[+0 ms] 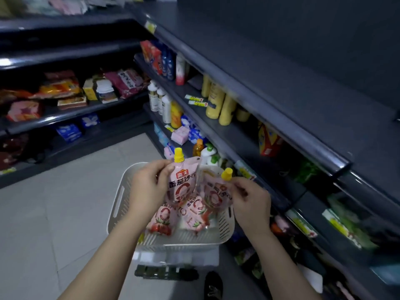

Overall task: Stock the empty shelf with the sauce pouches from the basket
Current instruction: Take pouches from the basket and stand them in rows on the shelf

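A white slotted basket (118, 202) stands on a low stand on the floor, with pink sauce pouches (194, 217) lying inside. My left hand (147, 187) grips one upright pink pouch with a yellow cap (184, 180) by its upper left edge, above the basket. My right hand (251, 200) pinches a second yellow-capped pouch (214, 193) near its spout, just right of the first. The wide dark shelf (281, 50) at the upper right is bare.
Dark shelving runs along the right, holding yellow bottles (216, 102), white bottles (160, 100) and packets. Another shelf unit at the left holds snack bags (58, 87). Pale floor tiles (54, 213) lie left of the basket. A dark shoe (213, 285) shows below.
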Tool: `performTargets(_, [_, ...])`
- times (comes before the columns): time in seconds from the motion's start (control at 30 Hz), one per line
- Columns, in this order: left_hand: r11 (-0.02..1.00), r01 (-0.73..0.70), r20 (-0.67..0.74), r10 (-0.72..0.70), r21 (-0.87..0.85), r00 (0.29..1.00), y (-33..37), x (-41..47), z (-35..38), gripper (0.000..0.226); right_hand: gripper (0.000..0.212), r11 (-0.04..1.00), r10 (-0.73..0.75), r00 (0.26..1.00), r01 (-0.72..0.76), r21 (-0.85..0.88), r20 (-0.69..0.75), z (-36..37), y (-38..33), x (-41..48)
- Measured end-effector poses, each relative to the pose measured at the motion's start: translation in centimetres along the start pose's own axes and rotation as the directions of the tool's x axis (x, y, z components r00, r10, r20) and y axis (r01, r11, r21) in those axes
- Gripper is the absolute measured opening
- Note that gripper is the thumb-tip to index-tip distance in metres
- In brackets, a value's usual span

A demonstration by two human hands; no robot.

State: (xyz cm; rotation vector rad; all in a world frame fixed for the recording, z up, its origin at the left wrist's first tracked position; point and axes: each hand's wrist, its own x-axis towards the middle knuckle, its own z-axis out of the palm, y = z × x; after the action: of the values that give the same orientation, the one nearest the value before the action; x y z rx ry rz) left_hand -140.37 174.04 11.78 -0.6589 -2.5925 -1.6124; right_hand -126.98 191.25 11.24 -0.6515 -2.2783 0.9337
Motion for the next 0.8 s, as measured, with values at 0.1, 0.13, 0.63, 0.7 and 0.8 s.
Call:
performTargets(0.1, [0.995, -0.082, 0.086, 0.087, -0.062, 0.992, 3.1, 0.1, -0.1, 0.020, 0.009, 1.000, 0.014, 0.995, -0.016, -0.021, -0.098, -3.6, -1.0, -0.4])
performTargets(0.13, [0.990, -0.113, 0.108, 0.121, -0.080, 0.987, 4.1, 0.2, 0.0, 0.016, 0.008, 1.000, 0.014, 0.992, -0.018, -0.023, -0.125, -4.8, -1.3, -0.6])
performTargets(0.63, [0.827, -0.287, 0.362, 0.488, -0.484, 0.794, 21.1, -5.4, 6.5, 0.018, 0.016, 0.990, 0.060, 0.883, -0.112, -0.083, -0.466, -25.0, -2.6, -7.6])
performTargets(0.7, [0.814, -0.269, 0.401, 0.506, -0.515, 0.763, 23.1, -7.0, 8.0, 0.013, 0.014, 0.988, 0.074, 0.872, -0.130, -0.084, -0.485, -27.9, -2.4, -9.1])
performTargets(0.8, [0.786, -0.258, 0.426, 0.542, -0.562, 0.724, 26.3, -9.7, 10.2, 0.013, 0.013, 0.984, 0.077, 0.850, -0.151, -0.100, -0.521, -32.3, -2.0, -11.2])
